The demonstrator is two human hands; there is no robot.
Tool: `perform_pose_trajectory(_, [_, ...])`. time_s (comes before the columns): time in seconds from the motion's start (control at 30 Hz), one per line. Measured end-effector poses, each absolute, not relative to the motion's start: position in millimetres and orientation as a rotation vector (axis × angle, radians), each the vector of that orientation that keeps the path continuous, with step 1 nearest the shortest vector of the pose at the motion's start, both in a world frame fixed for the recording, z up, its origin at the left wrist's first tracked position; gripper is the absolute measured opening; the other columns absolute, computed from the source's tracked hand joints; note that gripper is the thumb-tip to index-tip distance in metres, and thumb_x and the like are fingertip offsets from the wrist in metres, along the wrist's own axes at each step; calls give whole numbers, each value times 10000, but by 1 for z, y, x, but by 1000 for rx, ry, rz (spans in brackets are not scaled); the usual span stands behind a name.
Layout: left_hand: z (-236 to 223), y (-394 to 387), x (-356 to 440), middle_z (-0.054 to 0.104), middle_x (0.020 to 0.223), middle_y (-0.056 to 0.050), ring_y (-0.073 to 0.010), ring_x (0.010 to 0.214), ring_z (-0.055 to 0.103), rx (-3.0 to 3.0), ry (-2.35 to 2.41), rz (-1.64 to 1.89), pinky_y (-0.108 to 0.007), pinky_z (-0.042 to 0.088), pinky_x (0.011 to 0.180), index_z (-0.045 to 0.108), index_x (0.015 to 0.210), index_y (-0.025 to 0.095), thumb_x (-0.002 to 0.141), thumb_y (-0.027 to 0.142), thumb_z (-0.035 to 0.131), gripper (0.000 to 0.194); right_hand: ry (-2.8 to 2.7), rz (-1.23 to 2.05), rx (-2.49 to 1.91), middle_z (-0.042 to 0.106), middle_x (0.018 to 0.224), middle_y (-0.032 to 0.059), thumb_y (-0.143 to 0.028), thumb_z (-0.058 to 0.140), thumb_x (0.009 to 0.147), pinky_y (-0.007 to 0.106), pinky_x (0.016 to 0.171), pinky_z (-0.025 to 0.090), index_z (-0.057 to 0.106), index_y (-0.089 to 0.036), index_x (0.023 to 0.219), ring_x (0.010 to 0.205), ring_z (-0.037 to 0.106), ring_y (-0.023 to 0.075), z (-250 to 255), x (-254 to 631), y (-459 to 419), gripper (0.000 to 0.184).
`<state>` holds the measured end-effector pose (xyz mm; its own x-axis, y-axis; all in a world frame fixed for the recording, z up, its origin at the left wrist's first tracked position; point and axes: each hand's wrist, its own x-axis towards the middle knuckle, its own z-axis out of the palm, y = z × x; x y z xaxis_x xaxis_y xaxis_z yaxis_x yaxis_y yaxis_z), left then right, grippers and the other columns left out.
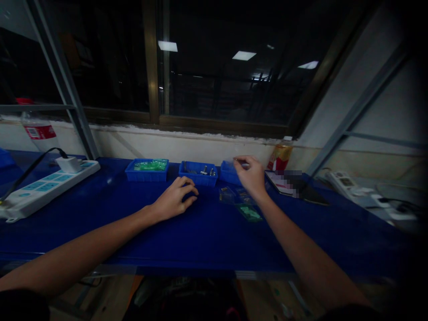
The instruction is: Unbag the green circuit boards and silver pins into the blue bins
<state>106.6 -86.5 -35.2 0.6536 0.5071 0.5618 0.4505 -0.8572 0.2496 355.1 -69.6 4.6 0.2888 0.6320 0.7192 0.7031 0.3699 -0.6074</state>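
Note:
My left hand [174, 199] is just above the blue table [197, 236], its thumb and fingers loosely curved and apart, with nothing in it. Nearest to it is the middle blue bin [199, 179], which contains small metal parts [204, 170]. Over the right blue bin [229, 173] is my right hand [253, 175], thumb and forefinger pinched together. Whatever sits at those fingertips is too small and dim to name. Below that hand lie small clear bags [227, 195] with brass-coloured pieces, and a green packet [249, 212].
At the left stands another blue bin [146, 174] with green packets. A white power strip [50, 185] with a plug and black cable lies further left, near a red-labelled bottle [39, 132]. On the right are a dark flat item [309, 192] and a yellow-red bottle [281, 156].

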Motion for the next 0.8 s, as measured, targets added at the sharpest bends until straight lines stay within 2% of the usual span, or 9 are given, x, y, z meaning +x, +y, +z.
perform_pose_trajectory(0.17, [-37,-89,107,488,1031,-68,-194,967,461,2780,781,875,-378,376,896,589,921,192,812,252,492,157,-1361,-98,-1494,662,807,80,-173,475,658,328,727,466,661,-121,801,721,598,188,-4,403,-48,241])
perform_pose_trajectory(0.33, [-38,-88,107,490,1026,-74,-202,973,459,2784,754,812,-390,370,898,592,941,190,815,253,487,175,-1336,-10,-1551,677,835,93,-136,466,630,304,728,470,674,-107,832,766,612,194,-19,420,-33,291])
perform_pose_trajectory(0.63, [-40,-88,109,491,1009,-74,-197,968,459,2796,719,768,-374,378,889,594,945,189,821,261,481,183,-1206,140,-1568,675,772,109,-178,477,646,232,502,449,654,-68,928,597,595,155,-24,431,-27,350])
perform_pose_trajectory(0.8, [-41,-88,109,491,1004,-72,-192,962,460,2795,711,742,-357,385,880,593,943,188,821,260,480,182,-1177,138,-1586,669,794,107,-186,480,644,222,492,440,650,-74,926,585,587,143,-22,429,-28,348])
